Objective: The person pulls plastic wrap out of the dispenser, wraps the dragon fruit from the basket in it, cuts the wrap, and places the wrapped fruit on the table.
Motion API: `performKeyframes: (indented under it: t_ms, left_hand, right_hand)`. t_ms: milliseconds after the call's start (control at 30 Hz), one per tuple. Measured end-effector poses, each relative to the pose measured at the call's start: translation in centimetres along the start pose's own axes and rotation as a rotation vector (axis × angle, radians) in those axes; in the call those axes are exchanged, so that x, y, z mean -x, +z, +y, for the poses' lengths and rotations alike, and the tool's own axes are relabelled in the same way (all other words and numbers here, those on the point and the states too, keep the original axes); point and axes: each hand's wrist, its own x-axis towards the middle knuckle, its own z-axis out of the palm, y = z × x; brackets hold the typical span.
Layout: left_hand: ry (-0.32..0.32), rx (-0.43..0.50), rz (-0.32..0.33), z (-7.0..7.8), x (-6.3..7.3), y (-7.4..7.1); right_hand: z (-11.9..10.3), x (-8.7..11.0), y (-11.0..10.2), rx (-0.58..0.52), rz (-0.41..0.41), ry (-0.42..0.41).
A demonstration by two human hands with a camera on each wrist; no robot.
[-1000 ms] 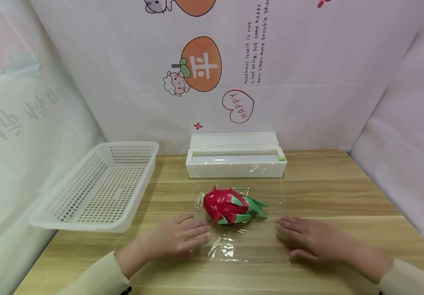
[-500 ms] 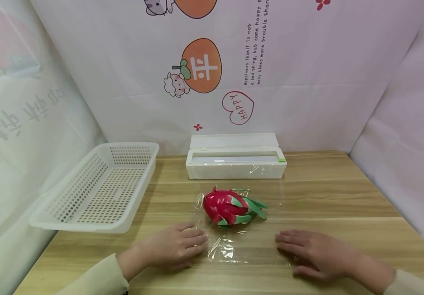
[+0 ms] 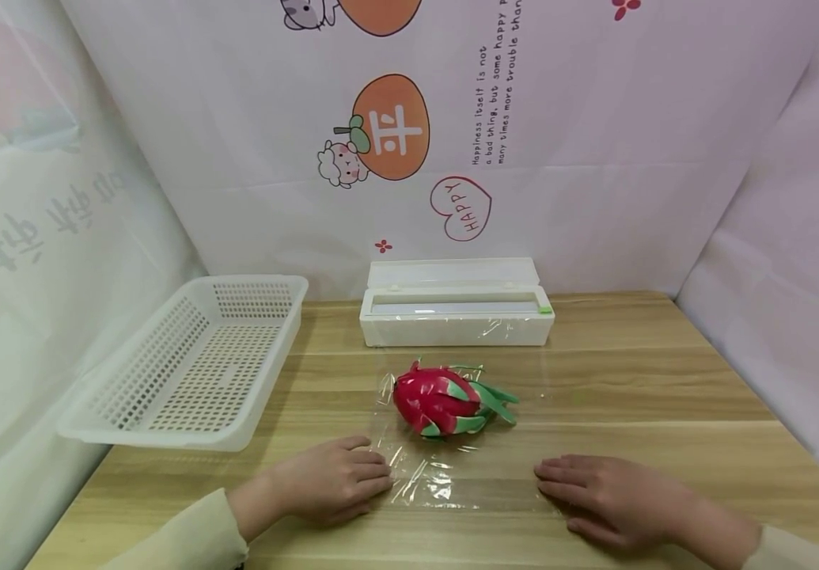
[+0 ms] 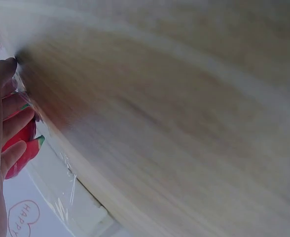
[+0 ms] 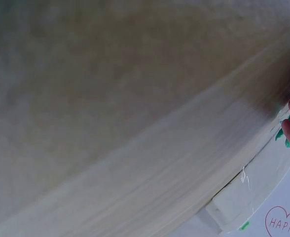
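Observation:
A red dragon fruit with green leaf tips lies on its side on a sheet of clear cling film spread over the table. My left hand rests, fingers extended, at the film's near left corner. Fingertips of my right hand lie at the film's right edge, its thumb set apart from the fingers. Behind the fruit, the film runs up over the front of a white cling film box, whose lid stands raised. In the left wrist view, fingers partly cover the fruit.
A white perforated plastic basket stands at the left of the wooden table. Printed white cloth hangs behind the table and along both sides. A small green tab sits on the box's right end.
Both hands have slid along the film's sides toward the near edge. The left hand has also shifted slightly left. Fruit, box and basket stay where they were.

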Motion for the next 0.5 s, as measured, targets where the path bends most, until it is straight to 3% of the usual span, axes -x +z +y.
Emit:
performKeyframes:
  t_ms: [500]
  left_hand:
    - [0.055,-0.141,-0.029,0.29,-0.31,-0.25]
  right_hand:
    - [0.15,-0.34,0.52,0.029,0.105,-0.069]
